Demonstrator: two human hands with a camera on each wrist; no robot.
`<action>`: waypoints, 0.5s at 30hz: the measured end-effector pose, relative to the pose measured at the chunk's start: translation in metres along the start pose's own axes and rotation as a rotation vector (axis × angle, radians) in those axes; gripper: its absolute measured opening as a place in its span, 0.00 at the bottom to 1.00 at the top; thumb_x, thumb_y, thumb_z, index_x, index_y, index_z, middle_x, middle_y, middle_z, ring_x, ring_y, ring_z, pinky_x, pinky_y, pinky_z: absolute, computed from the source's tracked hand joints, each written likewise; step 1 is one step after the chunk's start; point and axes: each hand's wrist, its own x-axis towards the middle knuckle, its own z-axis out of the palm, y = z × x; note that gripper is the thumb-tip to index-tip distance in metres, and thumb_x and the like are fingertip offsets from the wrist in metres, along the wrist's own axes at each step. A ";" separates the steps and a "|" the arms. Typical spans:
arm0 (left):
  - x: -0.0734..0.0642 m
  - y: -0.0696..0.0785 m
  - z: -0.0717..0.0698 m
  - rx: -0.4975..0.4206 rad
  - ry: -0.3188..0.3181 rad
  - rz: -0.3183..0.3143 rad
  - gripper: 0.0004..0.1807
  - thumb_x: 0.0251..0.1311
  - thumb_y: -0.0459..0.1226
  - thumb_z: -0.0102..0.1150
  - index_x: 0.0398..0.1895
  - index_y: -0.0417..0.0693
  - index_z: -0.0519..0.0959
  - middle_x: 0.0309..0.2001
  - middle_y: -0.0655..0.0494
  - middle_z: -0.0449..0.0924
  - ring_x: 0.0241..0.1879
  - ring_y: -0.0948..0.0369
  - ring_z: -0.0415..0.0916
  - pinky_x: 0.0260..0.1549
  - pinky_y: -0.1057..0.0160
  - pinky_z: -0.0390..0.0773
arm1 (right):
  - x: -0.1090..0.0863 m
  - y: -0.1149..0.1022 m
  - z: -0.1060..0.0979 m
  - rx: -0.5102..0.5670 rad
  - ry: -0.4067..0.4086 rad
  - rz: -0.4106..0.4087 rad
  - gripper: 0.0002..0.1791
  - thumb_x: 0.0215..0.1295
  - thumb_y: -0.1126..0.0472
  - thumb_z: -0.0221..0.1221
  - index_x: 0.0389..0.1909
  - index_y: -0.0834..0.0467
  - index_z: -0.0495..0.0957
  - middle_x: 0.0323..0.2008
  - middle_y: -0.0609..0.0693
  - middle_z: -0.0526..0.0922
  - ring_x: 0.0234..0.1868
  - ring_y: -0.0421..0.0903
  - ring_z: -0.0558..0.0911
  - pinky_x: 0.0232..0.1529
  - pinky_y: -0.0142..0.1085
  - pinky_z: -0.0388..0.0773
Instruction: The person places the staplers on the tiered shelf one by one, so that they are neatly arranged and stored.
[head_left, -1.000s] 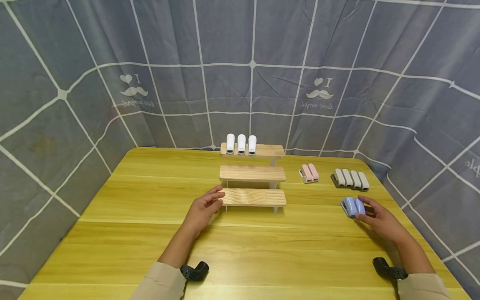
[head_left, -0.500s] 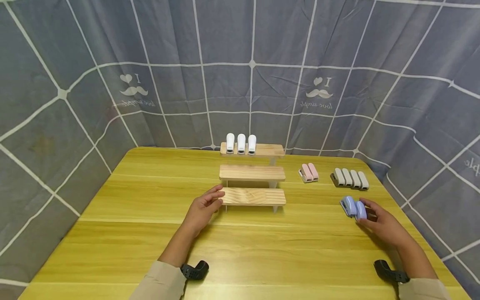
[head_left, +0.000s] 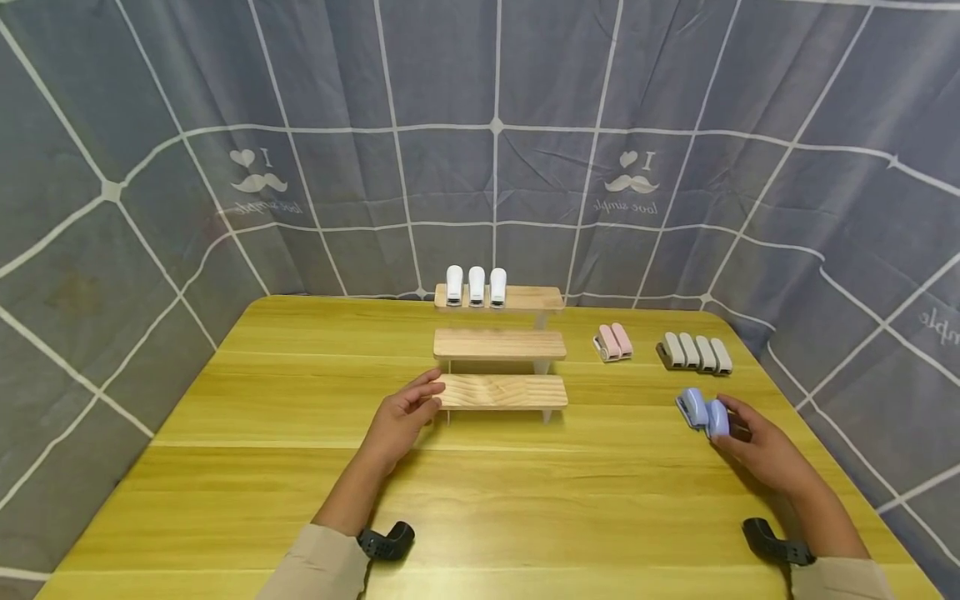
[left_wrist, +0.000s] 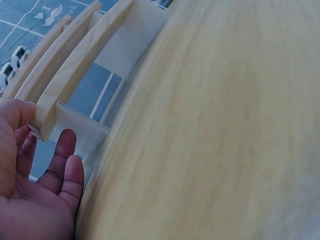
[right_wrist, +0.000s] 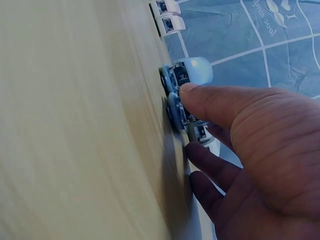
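Observation:
My right hand (head_left: 768, 450) pinches the right one of two small blue staplers (head_left: 717, 418) by its side, low over the wooden table. The other blue stapler (head_left: 693, 407) stands just left of it, turned at a slight angle. In the right wrist view, the thumb (right_wrist: 210, 100) lies against the held stapler, whose far side is hidden. My left hand (head_left: 397, 423) grips the left end of the lowest wooden step (head_left: 501, 392) of a three-step stand, thumb and forefinger at its edge. Lower fingers (left_wrist: 62, 155) hang free beside the clear support (left_wrist: 82, 127).
Three white staplers (head_left: 476, 286) stand on the left part of the top step (head_left: 534, 297); the middle step (head_left: 498, 343) is below. Two pink staplers (head_left: 617, 342) and a row of several off-white ones (head_left: 696, 353) lie at the back right. A grey curtain (head_left: 495, 75) surrounds the table.
The right blue stapler has swung slightly toward me and away from its neighbour in my right hand. My left hand stays at the step's end. The head view has shifted slightly.

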 end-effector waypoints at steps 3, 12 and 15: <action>0.006 -0.014 -0.001 -0.015 0.005 -0.007 0.17 0.70 0.32 0.56 0.60 0.36 0.78 0.72 0.54 0.64 0.70 0.53 0.63 0.51 0.69 0.74 | 0.000 -0.002 0.000 -0.011 0.006 0.020 0.38 0.70 0.63 0.60 0.72 0.74 0.53 0.61 0.81 0.65 0.59 0.75 0.71 0.51 0.41 0.77; 0.010 -0.024 -0.003 -0.012 0.008 -0.002 0.17 0.70 0.33 0.57 0.59 0.39 0.79 0.71 0.59 0.66 0.69 0.56 0.63 0.53 0.67 0.74 | 0.001 -0.004 0.001 0.012 0.045 0.069 0.38 0.71 0.61 0.60 0.71 0.76 0.53 0.60 0.81 0.66 0.58 0.75 0.71 0.45 0.30 0.76; 0.010 -0.025 -0.004 -0.006 0.011 -0.001 0.16 0.70 0.34 0.57 0.59 0.40 0.80 0.71 0.61 0.66 0.69 0.56 0.63 0.54 0.66 0.74 | 0.001 -0.003 0.002 0.030 0.061 0.062 0.37 0.71 0.62 0.60 0.70 0.77 0.53 0.60 0.81 0.66 0.58 0.76 0.72 0.41 0.21 0.72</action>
